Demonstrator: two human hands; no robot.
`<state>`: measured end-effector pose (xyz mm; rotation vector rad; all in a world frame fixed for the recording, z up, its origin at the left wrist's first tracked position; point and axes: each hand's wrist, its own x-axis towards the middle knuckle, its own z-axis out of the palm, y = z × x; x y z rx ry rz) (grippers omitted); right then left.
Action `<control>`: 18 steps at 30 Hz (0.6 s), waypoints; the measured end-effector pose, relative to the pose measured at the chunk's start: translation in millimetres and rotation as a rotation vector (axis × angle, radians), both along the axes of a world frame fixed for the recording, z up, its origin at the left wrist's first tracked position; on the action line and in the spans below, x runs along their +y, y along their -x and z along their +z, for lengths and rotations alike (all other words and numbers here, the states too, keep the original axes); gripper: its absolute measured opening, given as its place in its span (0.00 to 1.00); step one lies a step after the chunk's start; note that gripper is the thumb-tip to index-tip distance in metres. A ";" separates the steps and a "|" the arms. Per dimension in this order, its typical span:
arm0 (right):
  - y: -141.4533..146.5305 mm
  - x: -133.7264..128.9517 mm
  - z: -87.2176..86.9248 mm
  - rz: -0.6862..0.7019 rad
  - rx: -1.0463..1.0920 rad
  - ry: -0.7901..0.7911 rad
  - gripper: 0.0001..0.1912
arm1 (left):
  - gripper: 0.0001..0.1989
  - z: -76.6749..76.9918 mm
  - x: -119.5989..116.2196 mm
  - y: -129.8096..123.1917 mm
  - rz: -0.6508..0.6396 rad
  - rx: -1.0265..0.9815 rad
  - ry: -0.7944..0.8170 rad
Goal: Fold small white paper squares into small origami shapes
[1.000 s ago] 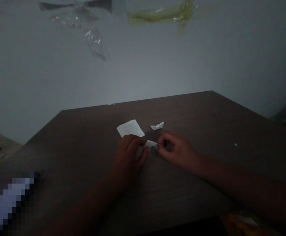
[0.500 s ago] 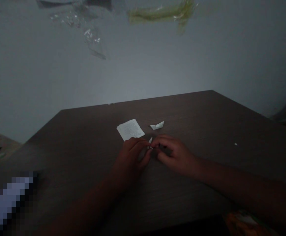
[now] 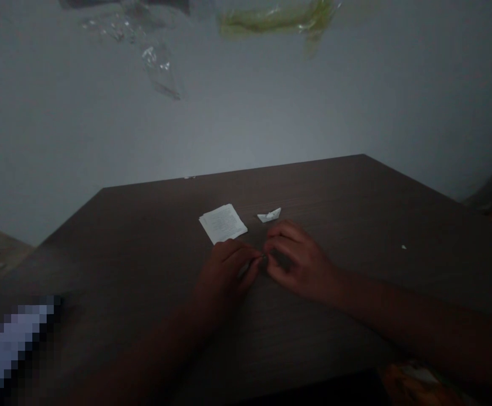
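My left hand (image 3: 231,268) is closed in a pinch, its thumb and fingertips meeting at a small folded piece of paper (image 3: 264,257). From the other side, my right hand (image 3: 294,256) pinches the same paper with curled fingers. Only a sliver of it shows; the fingers hide the rest. Just beyond my right hand's fingers lies a small white paper boat (image 3: 269,215). A stack of square printed paper sheets (image 3: 224,223) rests behind my left hand, which covers a little of its near corner.
The dark wooden table (image 3: 334,192) reaches to a grey wall (image 3: 246,113) with tape and plastic stuck on it. A tiny white scrap (image 3: 403,247) lies to the right. At the lower left is a pixelated, bright oblong object (image 3: 15,344).
The folded paper has turned between my fingers, and its white point that stuck up no longer shows. My right hand's fingers have lifted slightly. The stack and the boat lie as before.
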<state>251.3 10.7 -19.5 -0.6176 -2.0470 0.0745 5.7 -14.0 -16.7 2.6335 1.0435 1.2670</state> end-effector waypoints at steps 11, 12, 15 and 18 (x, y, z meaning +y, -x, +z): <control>4.9 -2.6 2.1 -0.027 -0.021 0.029 0.13 | 0.10 2.8 -7.2 -6.3 0.027 -0.008 0.031; 3.6 -0.7 1.2 -0.038 -0.020 0.024 0.12 | 0.11 3.8 -7.8 -6.0 0.028 -0.007 0.030; -3.5 10.0 -1.9 -0.085 -0.016 0.010 0.12 | 0.10 6.2 -7.7 -1.8 0.054 -0.003 0.014; -11.2 19.3 -2.9 -0.127 -0.009 0.049 0.13 | 0.10 7.1 -5.3 3.6 0.088 -0.004 0.016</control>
